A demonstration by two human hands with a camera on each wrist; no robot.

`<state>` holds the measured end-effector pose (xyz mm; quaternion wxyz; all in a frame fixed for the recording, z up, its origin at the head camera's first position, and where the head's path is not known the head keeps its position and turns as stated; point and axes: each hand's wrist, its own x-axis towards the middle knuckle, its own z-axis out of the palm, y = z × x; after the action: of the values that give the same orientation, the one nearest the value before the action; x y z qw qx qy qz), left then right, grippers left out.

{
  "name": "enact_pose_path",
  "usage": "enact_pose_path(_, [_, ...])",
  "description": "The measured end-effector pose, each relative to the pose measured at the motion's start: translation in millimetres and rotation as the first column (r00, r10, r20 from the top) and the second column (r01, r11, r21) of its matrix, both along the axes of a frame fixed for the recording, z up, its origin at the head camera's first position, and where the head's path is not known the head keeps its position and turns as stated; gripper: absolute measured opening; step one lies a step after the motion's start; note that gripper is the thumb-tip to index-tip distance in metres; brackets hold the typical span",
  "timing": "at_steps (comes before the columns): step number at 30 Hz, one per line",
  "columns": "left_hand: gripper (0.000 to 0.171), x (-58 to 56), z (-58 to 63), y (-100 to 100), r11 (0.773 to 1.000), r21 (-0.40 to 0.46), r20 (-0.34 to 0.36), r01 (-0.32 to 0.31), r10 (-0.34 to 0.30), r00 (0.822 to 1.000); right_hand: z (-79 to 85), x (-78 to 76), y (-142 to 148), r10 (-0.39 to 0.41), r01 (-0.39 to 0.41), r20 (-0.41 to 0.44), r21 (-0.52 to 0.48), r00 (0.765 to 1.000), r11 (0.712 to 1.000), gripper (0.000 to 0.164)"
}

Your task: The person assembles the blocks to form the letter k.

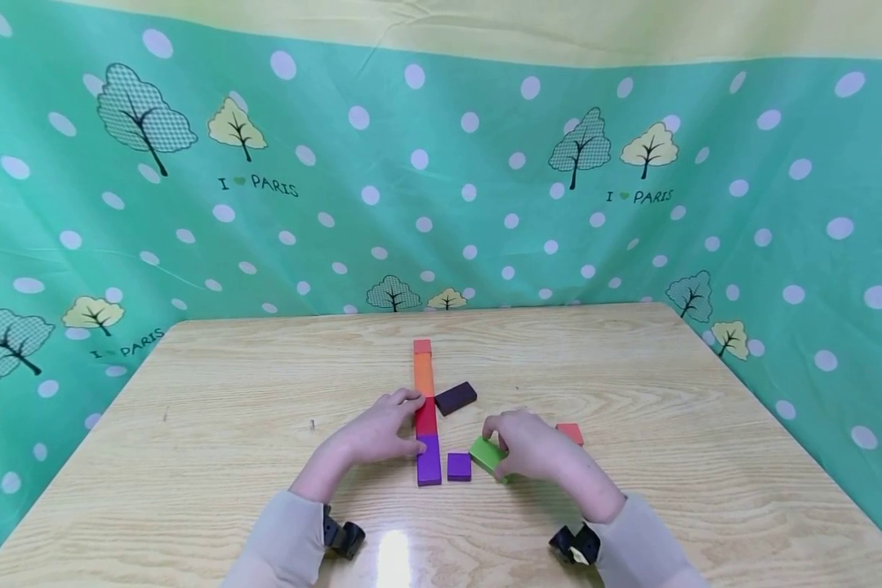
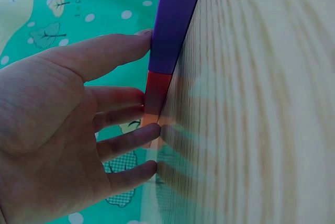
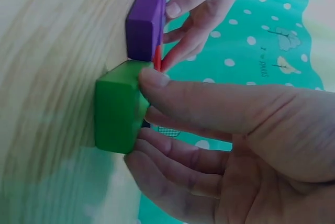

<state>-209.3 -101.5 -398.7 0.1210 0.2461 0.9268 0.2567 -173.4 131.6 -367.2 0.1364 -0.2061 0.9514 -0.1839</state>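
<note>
A straight row of blocks runs away from me: a long purple block [image 1: 429, 461] nearest, then a red block [image 1: 426, 418], an orange block [image 1: 423, 374] and a small red block [image 1: 422, 346] at the far end. My left hand [image 1: 375, 429] touches the row's left side, thumb at the purple block and fingertips by the red one, fingers extended in the left wrist view. On the right, my right hand [image 1: 532, 445] pinches a green block [image 3: 118, 106] that sits slanted on the table. A small purple block [image 1: 459, 466] lies between the row and the green block.
A black block [image 1: 456, 398] lies at an angle just right of the row. Behind my right hand is another small red block [image 1: 569, 433], partly hidden. The wooden table [image 1: 250, 392] ends at a green dotted curtain [image 1: 485, 220].
</note>
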Motion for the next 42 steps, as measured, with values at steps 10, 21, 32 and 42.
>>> enact_pose_path(10, [0.073, -1.2, -0.5, 0.6, 1.000, -0.007, -0.004, -0.003, 0.003, 1.000, -4.9, -3.9, -1.8, -0.020, 0.021, -0.020, 0.019, 1.000, 1.000, 0.040])
enact_pose_path(21, [0.073, -2.7, -2.0, 0.8, 1.000, -0.015, 0.000, -0.008, 0.008, 1.000, -12.5, -11.5, -3.7, -0.014, 0.015, -0.067, 0.011, 0.998, 1.000, 0.040])
enact_pose_path(32, [0.073, -2.8, -3.2, -0.7, 1.000, -0.001, -0.003, -0.009, 0.009, 1.000, -17.1, -15.7, -10.4, 0.011, -0.012, -0.150, -0.008, 0.989, 1.000, 0.034])
enact_pose_path(42, [0.073, -2.6, -2.5, -1.1, 1.000, -0.001, -0.017, -0.005, 0.005, 1.000, -18.6, -19.6, -15.6, 0.030, -0.028, -0.165, 0.011, 0.986, 1.000, 0.034])
